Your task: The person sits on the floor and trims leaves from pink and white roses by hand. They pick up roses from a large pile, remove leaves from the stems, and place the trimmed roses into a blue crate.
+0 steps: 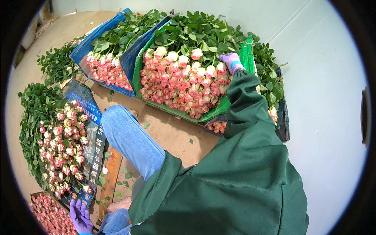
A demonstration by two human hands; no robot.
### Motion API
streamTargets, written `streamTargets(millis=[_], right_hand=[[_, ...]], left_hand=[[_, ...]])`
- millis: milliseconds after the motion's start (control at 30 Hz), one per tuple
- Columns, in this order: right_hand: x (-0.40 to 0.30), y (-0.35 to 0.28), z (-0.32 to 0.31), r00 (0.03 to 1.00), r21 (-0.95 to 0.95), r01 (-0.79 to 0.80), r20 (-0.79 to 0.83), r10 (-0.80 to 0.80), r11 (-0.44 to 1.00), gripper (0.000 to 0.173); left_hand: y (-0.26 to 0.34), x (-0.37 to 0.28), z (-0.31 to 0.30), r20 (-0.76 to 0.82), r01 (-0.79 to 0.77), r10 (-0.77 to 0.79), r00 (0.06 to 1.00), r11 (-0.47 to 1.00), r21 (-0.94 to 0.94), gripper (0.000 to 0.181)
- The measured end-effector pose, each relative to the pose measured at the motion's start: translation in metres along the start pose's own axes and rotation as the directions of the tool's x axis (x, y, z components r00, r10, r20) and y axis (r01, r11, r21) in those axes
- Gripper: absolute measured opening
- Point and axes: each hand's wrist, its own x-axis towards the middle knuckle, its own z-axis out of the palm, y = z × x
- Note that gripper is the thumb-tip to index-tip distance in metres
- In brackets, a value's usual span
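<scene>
My right hand (230,62), in a purple glove with a blue band, reaches to the right side of a bundle of pink-and-white roses (182,82). Its fingertips are bent at the leaves just above a rose head (221,68); whether they pinch a stem cannot be told. The bundle lies in a green woven wrap (220,108), leaves away from me. At the lower left, my left hand (80,216), also in a purple glove, is palm up with fingers apart and holds nothing. It is beside a second heap of roses (63,147) on a printed dark-blue sheet (95,149).
A blue wrap (100,85) with more roses stands left of the green one. Densely packed roses (50,214) fill the lower left corner. A wooden board (110,179) lies by my legs, with loose leaves (147,124) on the floor. A pale wall (329,88) rises at right.
</scene>
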Motion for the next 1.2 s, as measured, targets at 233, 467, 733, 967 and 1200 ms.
streamTargets(millis=[233,467,733,967,1200], right_hand=[[-0.041,-0.035,-0.028,0.972,-0.333,-0.07,0.189,0.139,0.94,0.057],[-0.056,-0.068,-0.072,0.985,-0.238,-0.124,-0.149,0.089,0.963,0.051],[-0.044,-0.114,-0.006,0.962,-0.291,0.225,0.218,-0.165,0.93,0.054],[-0.043,-0.101,-0.01,0.955,-0.003,0.216,0.207,-0.211,0.976,0.045],[-0.055,-0.097,-0.003,0.889,-0.048,0.31,0.368,-0.272,0.95,0.047]], left_hand=[[0.006,0.002,0.014,-0.128,0.034,-0.036,0.991,0.999,-0.017,0.047],[0.005,0.0,0.011,-0.075,0.013,-0.015,0.997,0.999,-0.037,0.047],[0.008,-0.009,0.014,-0.106,-0.017,0.012,0.994,0.998,-0.053,0.047],[0.002,-0.021,0.003,-0.282,0.005,-0.033,0.959,0.995,-0.101,0.046],[-0.009,-0.003,-0.008,-0.375,-0.005,-0.022,0.927,0.997,-0.071,0.045]])
